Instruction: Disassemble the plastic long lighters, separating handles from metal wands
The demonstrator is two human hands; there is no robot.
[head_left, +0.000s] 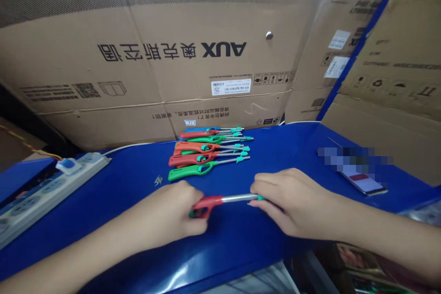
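**Bare forearms (103, 241) reach in over a blue tabletop (237, 245), a red lighter between the hands**

The left hand (181, 209) is closed around the lighter's handle, hiding most of it; the right hand (289, 202) pinches the teal piece at its metal tip. Just beyond lies a pile of lighters (193, 147), red, orange, green and blue, nozzles pointing right. Small thin metal bits (158, 180) lie near its left side. A white power strip (50, 188) runs along the left, and a phone (368, 184), partly pixelated, lies at right. Smooth, glossy plastic-looking tabletop meets creased brown cardboard (165, 18) printed upside down, with a round silvery stud (269, 35).
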